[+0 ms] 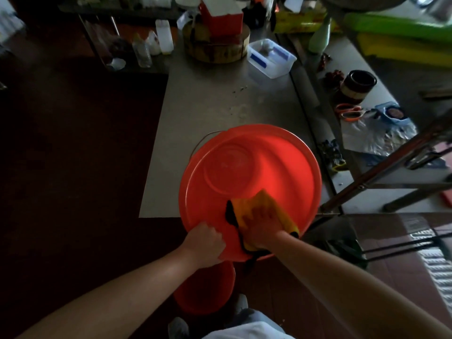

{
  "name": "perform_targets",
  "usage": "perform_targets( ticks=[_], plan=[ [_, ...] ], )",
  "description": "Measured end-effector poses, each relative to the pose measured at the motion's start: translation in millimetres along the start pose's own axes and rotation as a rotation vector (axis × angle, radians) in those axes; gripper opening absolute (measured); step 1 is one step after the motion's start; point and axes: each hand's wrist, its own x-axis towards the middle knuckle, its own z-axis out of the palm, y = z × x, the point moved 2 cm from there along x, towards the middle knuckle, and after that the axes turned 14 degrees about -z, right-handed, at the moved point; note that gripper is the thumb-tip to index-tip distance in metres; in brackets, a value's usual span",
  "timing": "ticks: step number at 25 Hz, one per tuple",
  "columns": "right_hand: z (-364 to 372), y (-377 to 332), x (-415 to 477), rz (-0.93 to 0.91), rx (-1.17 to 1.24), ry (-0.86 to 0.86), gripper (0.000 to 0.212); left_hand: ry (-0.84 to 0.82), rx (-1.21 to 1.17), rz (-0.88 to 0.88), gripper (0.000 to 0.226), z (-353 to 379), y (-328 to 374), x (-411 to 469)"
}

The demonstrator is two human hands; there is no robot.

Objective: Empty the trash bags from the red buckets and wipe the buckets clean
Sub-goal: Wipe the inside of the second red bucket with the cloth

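While the red bucket (244, 167) lies tipped at the counter (208, 101) edge, mouth toward the person:
- Left hand (205, 237): fingers curled round the near rim, steadying it.
- Yellow cloth (259, 209): just right of that hand, on the near inner wall.
- Right hand (263, 226): flat on the cloth, fingers spread, pressing. The base, probably next to wipe, lies ahead and left.
- Second red bucket (208, 289): below both hands, on the floor.

lower bucket (204, 296) partly hidden, green object (396, 29) blurred

Glossy red plastic bucket (249, 172), soft yellow cloth (259, 206), matt brushed-metal table (220, 94), rough wooden block (217, 45).
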Motion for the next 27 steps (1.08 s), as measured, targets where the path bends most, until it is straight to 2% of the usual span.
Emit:
perform_targets(
  ticks=[3, 6, 9, 14, 18, 22, 24, 27],
  plan=[
    [3, -36, -14, -0.071, 0.144, -0.039, 0.063, -0.022, -0.008, 0.019, 0.055, 0, -3, -2],
    [-12, -25, -33, -0.084, 0.019, -0.037, 0.062, -0.032, -0.037, 0.026, 0.055, 1, -7, -4],
    [-19, -3, -48, 0.01, -0.119, -0.049, 0.064, -0.033, -0.057, 0.038, 0.054, 4, -12, -6],
    [-12, -21, -49, 0.024, -0.066, -0.041, 0.064, 0.014, 0.038, 0.078, 0.06, -2, -17, -5],
    [-9, -25, -18, -0.014, -0.008, -0.036, 0.063, 0.087, 0.01, 0.102, 0.059, -6, -20, -5],
    [3, -4, 27, -0.05, -0.004, 0.062, 0.071, 0.152, 0.007, 0.05, 0.054, 16, -14, 3],
    [11, 10, 59, -0.06, 0.029, 0.064, 0.063, 0.153, 0.015, 0.09, 0.051, 29, -4, 9],
    [17, 21, 100, -0.07, 0.039, 0.04, 0.06, 0.147, -0.013, 0.041, 0.049, 32, -2, 8]
  ],
)
